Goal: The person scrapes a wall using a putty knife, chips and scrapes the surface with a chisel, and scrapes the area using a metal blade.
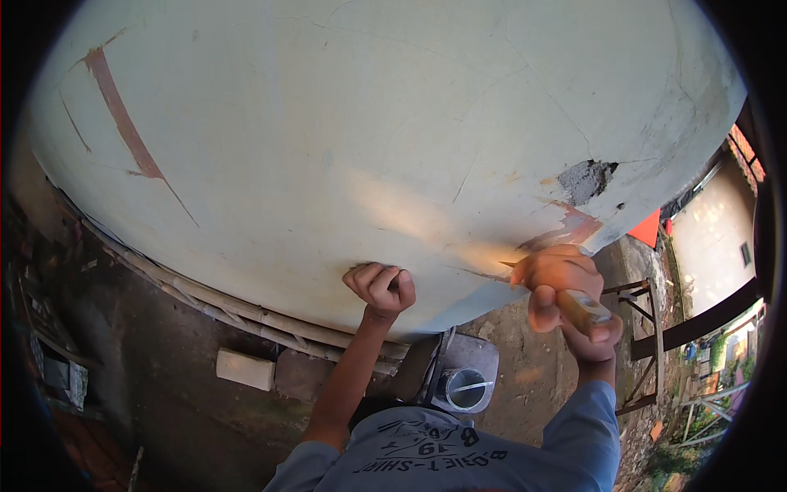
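A pale green painted wall [344, 139] fills most of the view, cracked and peeling. My right hand [566, 299] grips a scraper with a yellowish wooden handle [584, 310]; its blade tip touches the wall beside a peeled reddish-brown patch [574, 225]. Above that patch sits a hole showing grey plaster [586, 179]. My left hand [381, 287] is curled into a loose fist, knuckles resting against the wall, holding nothing.
A long reddish scraped stripe [123, 115] marks the wall's upper left. Below stand a metal ladder top [447, 365] with a grey paint can [466, 388], bamboo poles [246, 310], a pale brick [244, 369], and a metal frame [643, 344] on dirt ground.
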Action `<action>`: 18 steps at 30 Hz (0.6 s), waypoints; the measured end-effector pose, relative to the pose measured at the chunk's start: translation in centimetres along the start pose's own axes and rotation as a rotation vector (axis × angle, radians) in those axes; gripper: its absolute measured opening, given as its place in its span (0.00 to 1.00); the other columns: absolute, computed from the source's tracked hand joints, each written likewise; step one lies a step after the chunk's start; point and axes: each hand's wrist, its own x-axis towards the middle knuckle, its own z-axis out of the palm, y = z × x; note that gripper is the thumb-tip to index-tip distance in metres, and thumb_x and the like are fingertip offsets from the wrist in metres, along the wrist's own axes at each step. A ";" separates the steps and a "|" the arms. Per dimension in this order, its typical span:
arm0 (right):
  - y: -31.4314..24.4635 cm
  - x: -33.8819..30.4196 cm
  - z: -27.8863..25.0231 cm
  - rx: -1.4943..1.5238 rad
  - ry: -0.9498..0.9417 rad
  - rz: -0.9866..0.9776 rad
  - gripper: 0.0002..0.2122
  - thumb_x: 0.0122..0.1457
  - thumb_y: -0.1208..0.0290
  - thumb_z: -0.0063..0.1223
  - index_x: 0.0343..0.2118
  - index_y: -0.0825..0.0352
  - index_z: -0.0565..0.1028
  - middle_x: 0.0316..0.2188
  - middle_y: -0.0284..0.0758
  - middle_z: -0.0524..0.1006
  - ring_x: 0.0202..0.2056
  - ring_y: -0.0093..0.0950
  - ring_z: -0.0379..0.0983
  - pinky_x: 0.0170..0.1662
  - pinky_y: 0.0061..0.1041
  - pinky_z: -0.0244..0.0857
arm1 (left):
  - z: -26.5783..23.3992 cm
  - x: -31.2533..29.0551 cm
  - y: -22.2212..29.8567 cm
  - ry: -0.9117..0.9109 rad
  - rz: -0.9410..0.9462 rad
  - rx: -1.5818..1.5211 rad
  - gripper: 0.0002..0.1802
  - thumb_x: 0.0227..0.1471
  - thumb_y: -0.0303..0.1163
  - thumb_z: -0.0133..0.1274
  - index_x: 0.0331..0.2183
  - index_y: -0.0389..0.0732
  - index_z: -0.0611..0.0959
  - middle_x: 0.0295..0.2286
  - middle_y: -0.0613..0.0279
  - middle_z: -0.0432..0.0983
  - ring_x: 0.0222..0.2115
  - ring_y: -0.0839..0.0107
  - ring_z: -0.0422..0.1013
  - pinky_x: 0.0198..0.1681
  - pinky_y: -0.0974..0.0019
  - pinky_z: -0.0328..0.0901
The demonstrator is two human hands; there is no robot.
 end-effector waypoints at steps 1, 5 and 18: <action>0.3 0.0 -0.1 0.057 -0.137 -0.013 0.13 0.55 0.62 0.47 0.19 0.66 0.69 0.19 0.36 0.74 0.29 0.35 0.73 0.33 0.32 0.67 | 0.0 0.1 -0.2 0.004 0.009 0.016 0.08 0.51 0.32 0.49 0.35 0.44 0.70 0.34 0.61 0.62 0.34 0.64 0.56 0.36 0.61 0.56; 0.4 -3.7 1.0 0.158 -0.019 -0.041 0.10 0.51 0.63 0.49 0.22 0.66 0.70 0.16 0.36 0.70 0.22 0.32 0.72 0.30 0.30 0.71 | 0.1 0.3 -0.2 0.011 0.028 0.014 0.08 0.52 0.31 0.49 0.36 0.43 0.70 0.34 0.60 0.62 0.34 0.63 0.57 0.36 0.61 0.56; -0.8 -22.0 3.5 0.521 0.698 0.893 0.24 0.61 0.78 0.42 0.59 0.59 0.52 0.20 0.31 0.66 0.14 0.18 0.59 0.18 0.21 0.64 | -0.8 6.3 5.8 -0.137 -0.156 -0.253 0.24 0.52 0.29 0.48 0.49 0.32 0.60 0.46 0.45 0.55 0.47 0.55 0.56 0.54 0.51 0.52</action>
